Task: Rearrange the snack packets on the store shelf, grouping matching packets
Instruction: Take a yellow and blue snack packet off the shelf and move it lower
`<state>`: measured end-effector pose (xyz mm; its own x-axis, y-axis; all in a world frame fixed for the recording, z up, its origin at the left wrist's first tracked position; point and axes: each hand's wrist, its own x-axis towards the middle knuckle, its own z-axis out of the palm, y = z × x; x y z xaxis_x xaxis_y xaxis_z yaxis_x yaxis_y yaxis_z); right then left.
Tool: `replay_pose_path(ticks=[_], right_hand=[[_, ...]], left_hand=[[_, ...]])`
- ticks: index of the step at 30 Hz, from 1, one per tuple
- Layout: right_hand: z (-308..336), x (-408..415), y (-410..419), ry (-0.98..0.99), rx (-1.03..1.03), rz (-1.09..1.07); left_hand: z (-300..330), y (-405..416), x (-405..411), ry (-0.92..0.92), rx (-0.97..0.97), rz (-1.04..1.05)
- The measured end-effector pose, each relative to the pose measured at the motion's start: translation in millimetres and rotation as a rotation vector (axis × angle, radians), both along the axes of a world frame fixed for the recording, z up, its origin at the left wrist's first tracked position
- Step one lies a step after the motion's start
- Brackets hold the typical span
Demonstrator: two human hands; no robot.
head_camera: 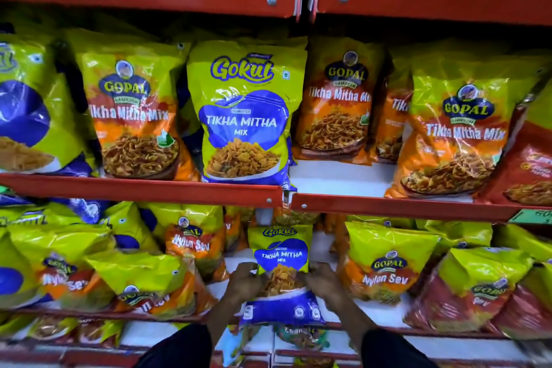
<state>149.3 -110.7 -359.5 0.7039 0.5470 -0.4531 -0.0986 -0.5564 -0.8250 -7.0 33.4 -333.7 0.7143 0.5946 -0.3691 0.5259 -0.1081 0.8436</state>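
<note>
Both hands hold 1 small Gokul Tikha Mitha Mix packet (280,260) upright at the front of the lower shelf (373,312), in a gap between stacks of Gopal Nylon Sev packets. The left hand (245,279) grips the packet's lower left edge and the right hand (321,278) its lower right edge; the fingers (252,268) of each hand are curled and clamped on the film, with the packet's picture of the snack lying between the 2 sets of knuckles. The packet's top rises clear above both hands, its Gokul logo just under the red lip of the shelf above. Its blue bottom panel (282,312) hangs below the wrists, tilted toward the camera, over the shelf's front edge. Dark sleeves cover both forearms at the lower edge of the view.

To the left of the held packet stands a Nylon Sev packet (194,243), close to the left hand; to the right another Nylon Sev packet (388,263) sits just beside the right hand.

On the upper shelf (143,187) a large Gokul Tikha Mitha Mix packet (245,110) stands upright directly above the held one, flanked by Gopal Tikha Mitha Mix packets: 1 on its left (134,110) and 1 on its right (336,104), with another (460,134) further right near the shelf front. A bare white patch of shelf floor lies between these last 2.
</note>
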Motion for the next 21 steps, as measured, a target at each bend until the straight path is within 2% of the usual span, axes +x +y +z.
replay_pose_path(ticks=[2, 4, 7, 11, 13, 17, 21], right_hand=[[13, -6, 1, -0.032, -0.051, -0.008], [29, -15, -1, -0.149, -0.107, 0.036], [72, -35, -17, -0.577, -0.177, 0.129], [145, -58, -28, -1.244, 0.023, 0.162], [179, -63, -22, -1.444, 0.115, 0.181], [242, -78, 8, -1.546, 0.071, 0.257], [273, -90, 47, -1.599, 0.111, 0.301]], left_hand=[[9, -2, 2, 0.014, 0.038, 0.005], [29, -8, -2, 0.038, 0.155, -0.035], [54, -12, -25, 0.066, 0.52, -0.221], [98, -9, -58, -0.011, 1.077, -0.24], [131, -3, -71, -0.093, 1.26, -0.198], [192, 14, -86, -0.125, 1.449, -0.08], [229, 41, -95, -0.108, 1.502, 0.044]])
